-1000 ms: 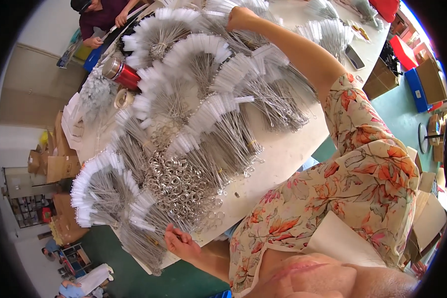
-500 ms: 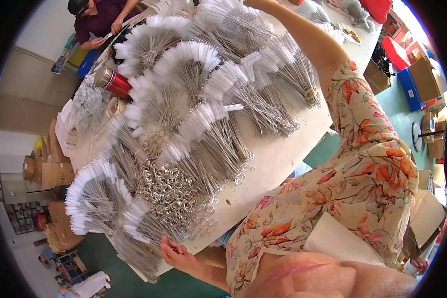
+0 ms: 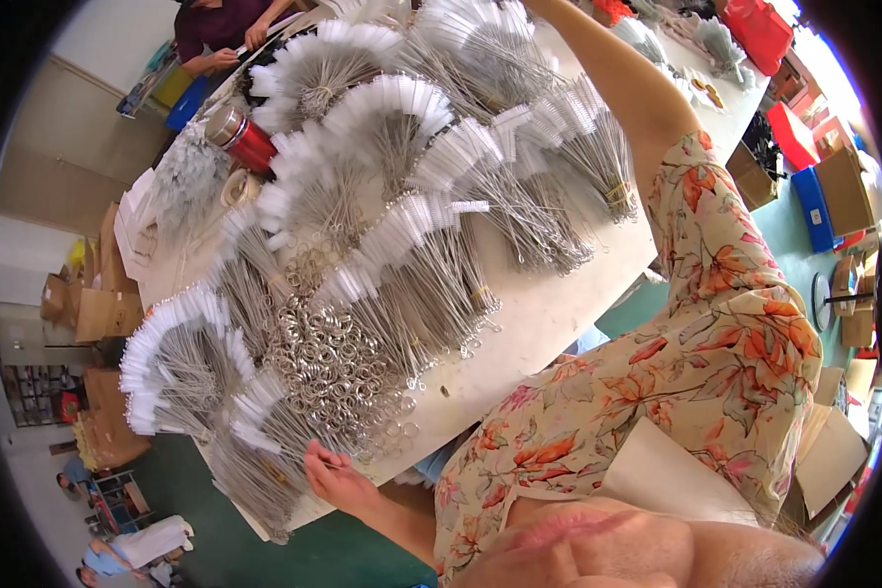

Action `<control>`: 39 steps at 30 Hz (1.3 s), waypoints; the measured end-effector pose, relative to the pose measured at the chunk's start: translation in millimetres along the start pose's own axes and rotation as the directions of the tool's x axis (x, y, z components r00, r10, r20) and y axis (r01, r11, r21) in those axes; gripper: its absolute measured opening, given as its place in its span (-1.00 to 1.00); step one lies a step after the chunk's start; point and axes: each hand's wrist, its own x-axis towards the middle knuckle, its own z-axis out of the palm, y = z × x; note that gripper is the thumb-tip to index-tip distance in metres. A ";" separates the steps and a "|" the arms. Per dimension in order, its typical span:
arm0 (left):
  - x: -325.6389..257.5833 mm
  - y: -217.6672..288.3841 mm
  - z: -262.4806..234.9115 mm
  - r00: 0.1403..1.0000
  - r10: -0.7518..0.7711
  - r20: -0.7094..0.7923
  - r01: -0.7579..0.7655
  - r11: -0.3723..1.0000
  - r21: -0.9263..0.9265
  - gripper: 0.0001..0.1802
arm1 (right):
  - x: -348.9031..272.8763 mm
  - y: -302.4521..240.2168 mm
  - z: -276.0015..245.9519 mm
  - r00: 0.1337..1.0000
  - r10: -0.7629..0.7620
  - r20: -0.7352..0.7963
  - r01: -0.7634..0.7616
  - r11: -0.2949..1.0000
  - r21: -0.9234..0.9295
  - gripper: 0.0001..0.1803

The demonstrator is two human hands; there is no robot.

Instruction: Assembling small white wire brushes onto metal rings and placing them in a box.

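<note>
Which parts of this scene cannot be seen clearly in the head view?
- Right hand: cut off by the upper edge; only the raised forearm shows.
- Left hand: the fingers are small, so whether they pinch anything is unclear.
- Metal rings: too small and heaped to count.
- Wire brushes: the bundles overlap and hide the table beneath.
- Red cylinder: too small to tell what it is.

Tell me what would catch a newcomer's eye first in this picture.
Fanned bundles of white-tipped wire brushes cover most of the white table. A glittering heap of metal rings lies near its front edge, just above the left hand. A red canister with a silver lid stands at the far left, and the right arm stretches up out of frame.
</note>
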 end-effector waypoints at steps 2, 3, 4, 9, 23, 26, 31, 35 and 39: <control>2.2 11.5 11.9 0.999 0.004 0.045 -0.005 1.000 0.017 -0.70 | 8.4 -24.3 1.9 0.899 -0.362 -0.245 0.370 0.929 -0.013 -0.73; -0.3 17.0 20.6 0.996 0.006 0.084 -0.009 0.999 0.042 -0.70 | -11.6 -52.8 4.2 0.953 -0.302 -0.017 0.273 0.835 0.477 -0.73; -0.9 20.2 37.2 0.993 0.029 0.112 -0.036 0.997 0.066 -0.71 | -38.3 -74.9 3.8 0.916 -0.328 0.231 0.001 0.577 0.817 -0.74; 1.2 35.8 114.5 0.846 0.287 0.450 -0.352 0.933 0.067 -0.69 | -252.3 -168.2 -2.6 0.562 -0.587 0.582 -0.441 0.383 0.812 -0.76; -13.7 -68.3 115.0 0.390 0.806 0.445 -0.908 0.418 0.037 -0.66 | -440.8 -119.1 2.3 0.272 -0.302 0.914 -0.859 0.351 0.372 -0.67; -21.6 -79.5 104.0 0.379 0.747 0.547 -0.911 0.406 0.077 -0.65 | -444.7 -107.5 4.2 0.199 -0.285 0.938 -0.974 0.048 0.221 -0.71; -14.8 -50.5 86.2 0.445 0.687 0.575 -0.886 0.433 0.167 -0.39 | -398.7 -84.0 -21.6 0.037 -0.299 0.954 -0.547 0.792 0.269 -0.81; -36.6 -57.3 102.5 0.588 0.284 0.757 -0.331 0.939 -0.095 -0.22 | -429.6 -98.2 -35.1 -0.013 -0.493 0.870 -0.030 0.870 0.492 -0.81; -32.3 -66.4 80.4 0.424 0.103 0.900 -0.080 0.994 -0.076 -0.29 | -426.5 -88.2 -50.4 -0.041 -0.487 0.872 -0.114 0.870 0.480 -0.80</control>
